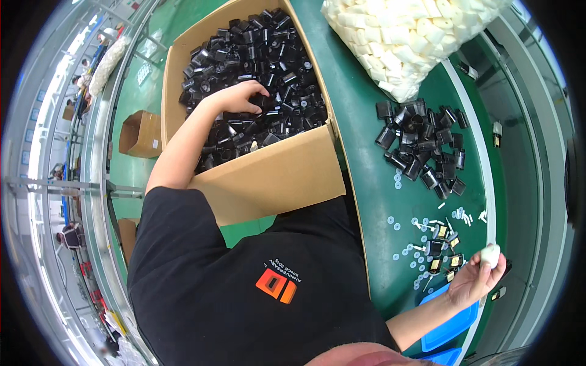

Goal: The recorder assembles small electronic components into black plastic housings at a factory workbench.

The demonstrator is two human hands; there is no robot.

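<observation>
Inside the cardboard box (274, 174), the left hand (239, 99) curls its grip among black plastic parts (247, 52); I cannot tell if it holds one. Right of the box, the right hand (473, 283) pinches a small white piece (490, 255). The box's walls likely stop spills.

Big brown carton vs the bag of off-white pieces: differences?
Walls: the carton is brown and opaque; the bag is see-through.
Contents: the carton holds glossy black parts; the bag holds off-white pieces.
Contact: the left hand is inside the carton; neither hand touches the bag.
Shared: both hold many small pieces, piled without order.
</observation>
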